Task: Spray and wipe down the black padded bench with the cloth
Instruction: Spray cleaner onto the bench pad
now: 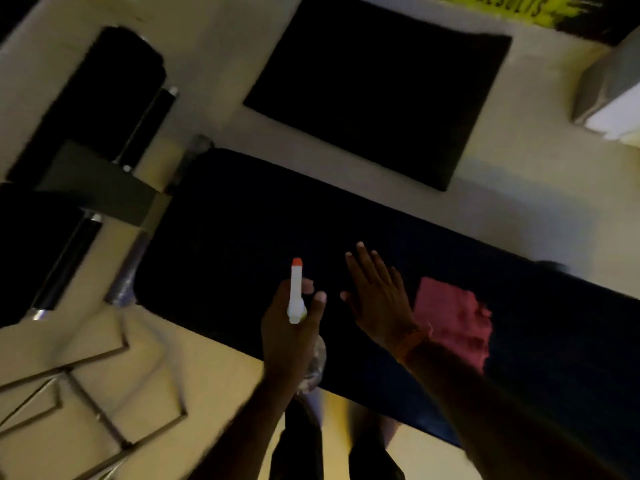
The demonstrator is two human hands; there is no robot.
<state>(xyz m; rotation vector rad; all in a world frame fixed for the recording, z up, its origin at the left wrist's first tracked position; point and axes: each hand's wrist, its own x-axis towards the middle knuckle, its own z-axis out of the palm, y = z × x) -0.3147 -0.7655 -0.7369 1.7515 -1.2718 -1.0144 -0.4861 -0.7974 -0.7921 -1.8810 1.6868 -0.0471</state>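
Above the padded bench (242, 237), left hand (289, 337) grips white plastic sprayer (296, 292); right hand (377, 299) straight-fingered.

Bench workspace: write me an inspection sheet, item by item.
Surface: black padded bench; too dark to tell whether it is wet.
Job's things: spray bottle, orange nozzle pointing away over the bench; pink cloth lying on the bench.
Clutter: nothing seen.
Hands: left hand grips the spray bottle; right hand open, fingers straight, over the bench beside the cloth.
Cables: nothing seen.
Surroundings: black mat on the floor beyond the bench; black roller pads at its far-left end.
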